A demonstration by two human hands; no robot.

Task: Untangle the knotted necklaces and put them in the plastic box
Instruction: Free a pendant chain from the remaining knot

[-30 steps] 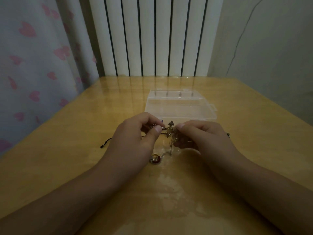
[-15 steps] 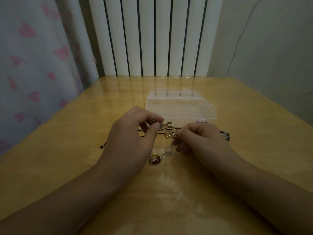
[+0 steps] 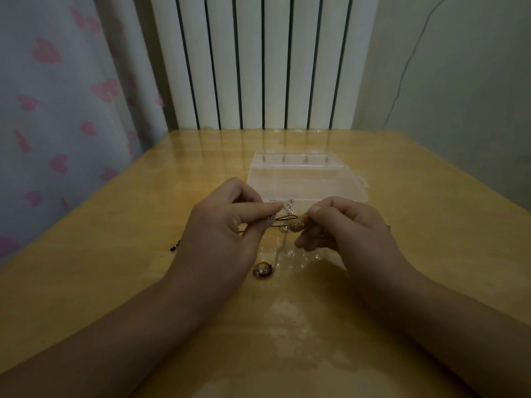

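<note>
A knot of necklaces [image 3: 288, 218] hangs between my two hands just above the wooden table [image 3: 115, 254]. It mixes a thin silver chain, dark cords and small gold pieces. My left hand [image 3: 221, 234] pinches the silver chain between thumb and forefinger. My right hand [image 3: 347, 228] pinches the gold part of the tangle. A round dark-red pendant [image 3: 263, 270] lies on the table below the knot, at the end of the chain. One black cord end [image 3: 173, 248] trails out left of my left hand. The clear plastic box [image 3: 304, 179] sits open just behind my hands.
A white radiator [image 3: 258, 61] stands against the wall behind the table. A curtain with pink hearts [image 3: 57, 110] hangs along the left edge. A grey wall borders the right side. Glossy patches of light reflect on the table in front of me.
Both hands have lifted the tangle slightly and shifted grip; my right hand moved up and closer to the left, and the small charm right of it is now hidden.
</note>
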